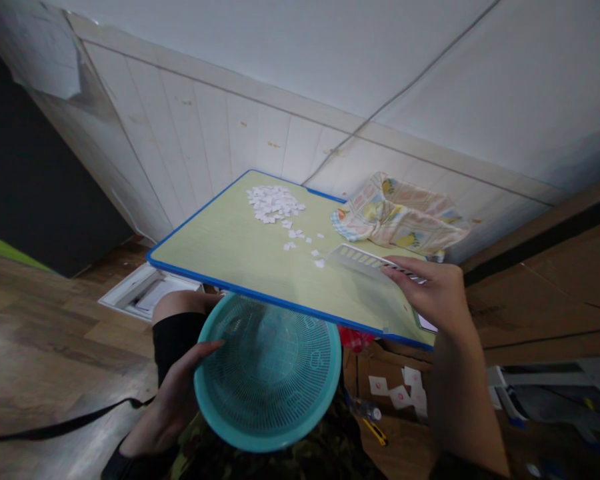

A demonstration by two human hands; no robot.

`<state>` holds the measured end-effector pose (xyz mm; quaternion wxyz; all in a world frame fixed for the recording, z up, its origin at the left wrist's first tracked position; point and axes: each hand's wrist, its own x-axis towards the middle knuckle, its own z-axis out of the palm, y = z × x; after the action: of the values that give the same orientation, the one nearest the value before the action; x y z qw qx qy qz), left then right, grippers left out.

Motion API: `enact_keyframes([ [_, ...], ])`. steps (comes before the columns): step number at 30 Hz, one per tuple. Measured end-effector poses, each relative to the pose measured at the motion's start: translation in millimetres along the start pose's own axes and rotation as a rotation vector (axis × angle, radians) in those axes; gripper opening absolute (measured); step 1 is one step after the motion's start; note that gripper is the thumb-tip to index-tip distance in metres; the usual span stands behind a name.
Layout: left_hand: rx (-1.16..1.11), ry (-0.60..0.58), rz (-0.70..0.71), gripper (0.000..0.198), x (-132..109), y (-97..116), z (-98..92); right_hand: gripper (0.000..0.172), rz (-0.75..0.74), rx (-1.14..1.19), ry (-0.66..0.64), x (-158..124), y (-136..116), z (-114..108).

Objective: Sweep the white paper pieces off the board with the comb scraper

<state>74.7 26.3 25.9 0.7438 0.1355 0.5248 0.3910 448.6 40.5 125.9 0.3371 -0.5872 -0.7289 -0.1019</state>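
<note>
My left hand (pixel 187 373) grips the left rim of a round turquoise plastic colander (pixel 267 437), its thumb over the edge. The colander sits below the table's front edge, tilted toward me; I see no loose pieces in it. Over the right part of the table, my right hand (pixel 433 287) is closed on the end of a flat white slotted plastic piece (pixel 360 260). A few small white paper-like squares (pixel 319 263) lie near its far end. Farther back is a heap of similar white pieces (pixel 274 203) on the yellow-green tabletop (pixel 215 233) with blue edging.
A crumpled patterned cloth (pixel 400 213) lies at the table's back right. On the floor to the right are printed cards (pixel 400 397), a yellow utility knife (pixel 376 432) and a small clear bottle (pixel 367 410). A white tray (pixel 125 293) is at the left. Behind stands a panelled wall (pixel 180 113).
</note>
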Motion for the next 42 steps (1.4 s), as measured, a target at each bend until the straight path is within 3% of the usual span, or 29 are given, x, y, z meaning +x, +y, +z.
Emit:
enact_keyframes([
  [3, 0.002, -0.002, 0.007, 0.015, -1, 1, 1.0, 0.018, -0.022, 0.0, 0.023, 1, -9, 5],
  [8, -0.005, -0.004, 0.003, 0.016, -3, 3, 3.1, 0.018, -0.096, -0.015, -0.083, 1, -30, 13],
  [18, -0.012, -0.042, 0.001, 0.017, 2, -1, -3.7, 0.017, -0.135, 0.113, -0.198, -4, -47, -3],
  [25, -0.003, -0.039, 0.004, 0.021, 3, -2, -5.2, 0.016, -0.16, 0.075, -0.11, -2, -48, 4],
  [29, -0.009, -0.03, 0.026, 0.019, 2, -3, -6.0, 0.018, -0.176, 0.074, -0.14, -2, -50, 10],
  [36, -0.041, -0.009, -0.01, 0.018, 1, 1, -2.6, 0.018, -0.167, 0.169, -0.21, -10, -56, -1],
  [42, -0.055, -0.026, -0.03, 0.029, 2, 0, -3.1, 0.017, -0.107, 0.108, -0.115, -10, -51, 4],
])
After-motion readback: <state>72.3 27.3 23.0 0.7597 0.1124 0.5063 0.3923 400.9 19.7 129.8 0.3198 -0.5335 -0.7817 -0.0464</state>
